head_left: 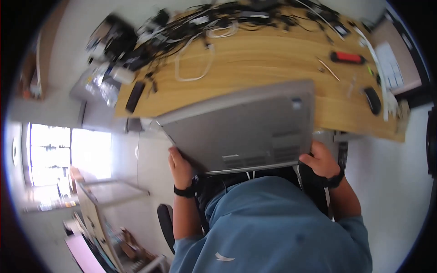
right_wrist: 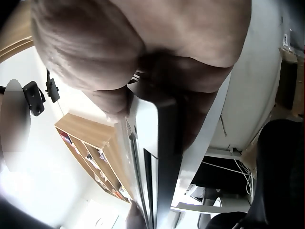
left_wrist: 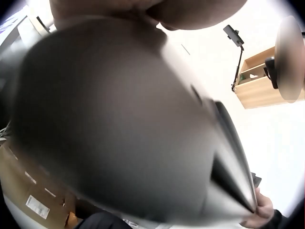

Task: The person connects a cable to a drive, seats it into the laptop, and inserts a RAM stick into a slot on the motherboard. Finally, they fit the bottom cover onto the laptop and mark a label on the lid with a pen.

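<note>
A grey laptop [head_left: 246,127] is held up tilted in front of the body, its underside with vent grilles and a small sticker facing the head camera. My left hand [head_left: 181,169] grips its left side near the close corner. On the opposite side, my right hand [head_left: 324,159] holds the edge, thumb on the underside. In the left wrist view the broad surface of the laptop [left_wrist: 114,119] fills most of the picture, blurred. The right wrist view looks along the laptop's thin edge [right_wrist: 159,129], with fingers of the right hand [right_wrist: 157,47] on both faces.
Behind the laptop is a wooden desk [head_left: 255,59] with tangled black cables [head_left: 182,34] along its back. A red-and-black tool [head_left: 347,58] and a black mouse [head_left: 373,100] lie at the right, a dark bar-shaped object [head_left: 135,97] at the left. A metal-framed cart [head_left: 98,200] stands lower left.
</note>
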The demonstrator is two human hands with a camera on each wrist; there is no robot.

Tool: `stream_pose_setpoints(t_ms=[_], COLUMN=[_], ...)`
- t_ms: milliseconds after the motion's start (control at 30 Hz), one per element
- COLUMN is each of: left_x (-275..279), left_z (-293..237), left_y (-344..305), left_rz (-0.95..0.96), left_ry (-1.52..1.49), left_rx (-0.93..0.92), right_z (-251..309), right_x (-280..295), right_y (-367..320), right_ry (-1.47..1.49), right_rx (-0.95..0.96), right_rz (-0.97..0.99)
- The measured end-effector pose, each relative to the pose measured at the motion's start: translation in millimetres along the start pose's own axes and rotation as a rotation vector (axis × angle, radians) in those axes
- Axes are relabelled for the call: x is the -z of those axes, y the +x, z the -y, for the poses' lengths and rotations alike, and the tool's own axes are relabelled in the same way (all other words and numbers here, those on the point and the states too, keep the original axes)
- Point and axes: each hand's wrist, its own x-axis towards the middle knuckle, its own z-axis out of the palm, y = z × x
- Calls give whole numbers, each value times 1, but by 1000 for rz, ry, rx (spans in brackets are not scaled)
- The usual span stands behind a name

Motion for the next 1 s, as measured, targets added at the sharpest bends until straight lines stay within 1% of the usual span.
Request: stream_pose_setpoints(t_ms=[33, 67, 100, 133, 200, 233, 267, 300, 333, 367, 400, 433, 467, 533, 567, 600, 633, 667, 733, 767, 833, 867, 933, 967, 1000], left_x=[1, 6, 13, 18, 32, 38, 43, 46, 50, 53, 55, 50, 57, 73, 74, 77, 81, 83, 81, 81, 82, 83, 83, 83, 82], left_z=[-6, -5, 1, 7, 23, 33, 43, 51, 59, 62, 64, 63, 62, 59, 49, 40, 31, 26, 26, 28, 30, 30, 28, 26, 24], left_y=[1, -1, -6, -10, -17, -21, -27, -33, -39, -42, -44, -47, -48, -50, -49, -50, -51, -50, -51, -51, -52, -53, -55, -55, -54], left_rz=[-138, -276, -330, -352, -402, -359, -313, -322, -344, -339, -329, -417, -430, -165, -185, -193, -190, -186, -217, -220, -211, -201, -185, -178, -170], left_ry=[-55, -108, -118, -146, -185, -146, -104, -170, -173, -194, -215, -275, -282, -340, -338, -343, -292, -239, -278, -259, -243, -251, -258, -229, -201], left_rx=[-2, -4, 19, 22, 37, -30, -93, -54, -31, -64, -99, -119, -105, -303, -386, -373, -428, -486, -493, -496, -498, -498, -495, -505, -516], right_z=[0, 1, 2, 3, -4, -13, -15, -17, -18, -19, -19, -19, -21, -26, -22, -14, -6, 1, 16, 24, 37, 42, 49, 54, 56], right_x=[1, 4, 1, -6, -19, -24, -28, -30, -34, -37, -40, -42, -42, -41, -43, -47, -51, -54, -58, -59, -61, -62, -62, -65, -65], right_y=[2, 4, 5, 7, 7, 7, 10, 12, 13, 14, 14, 14, 14, 16, 16, 18, 19, 20, 18, 16, 13, 11, 7, 5, 4], right_ry=[-17, -188, -360, -382, -598, -462, -481, -501, -518, -531, -535, -540, -555, -635, -647, -691, -734, -741, -637, -641, -378, -379, -237, -247, -249], right_rx=[0, -53, -101, -95, -201, -221, -226, -234, -245, -252, -272, -291, -296, -226, -234, -213, -189, -192, -50, -59, 40, 33, 138, 133, 131], right_rz=[66, 150, 227, 277, 280, 244, 269, 258, 248, 271, 236, 197, 210, 187, 198, 190, 178, 182, 201, 196, 119, 111, 78, 22, 15])
